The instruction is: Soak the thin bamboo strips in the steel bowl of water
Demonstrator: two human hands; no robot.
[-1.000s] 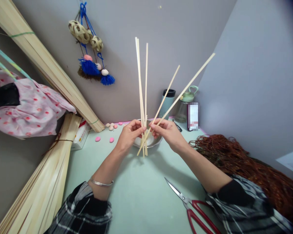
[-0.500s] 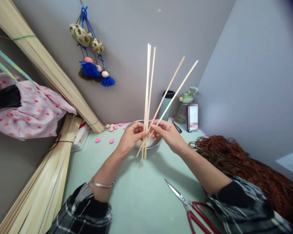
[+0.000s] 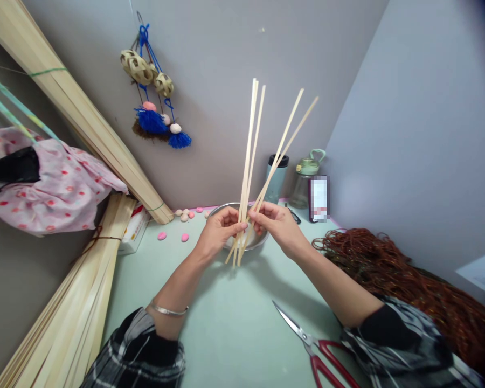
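Note:
Three pale, thin strips (image 3: 249, 145) stand nearly upright, pinched near their lower ends by my left hand (image 3: 223, 229). Two more strips (image 3: 288, 129) lean to the right and cross each other, with the thumb and fingers of my right hand (image 3: 275, 223) closed on them. All the strips converge between my hands, and their lower ends stick out below. Behind and beneath my hands is a metal bowl (image 3: 262, 242), partly hidden by them. A silver bangle is on my left wrist.
Red-handled scissors (image 3: 305, 337) lie on the green table (image 3: 226, 323). Reddish-brown cord (image 3: 372, 258) is piled at right. A tumbler (image 3: 275, 180), green-lidded bottle (image 3: 301, 188) and phone (image 3: 318, 199) stand behind. Bundled strips (image 3: 84, 129), a spotted cloth (image 3: 68, 183) and pink pieces (image 3: 185, 237) are at left.
The two right-hand strips have shifted and now cross above my right hand. The upper ends of the left group tilt slightly farther right. Both hands keep their grip.

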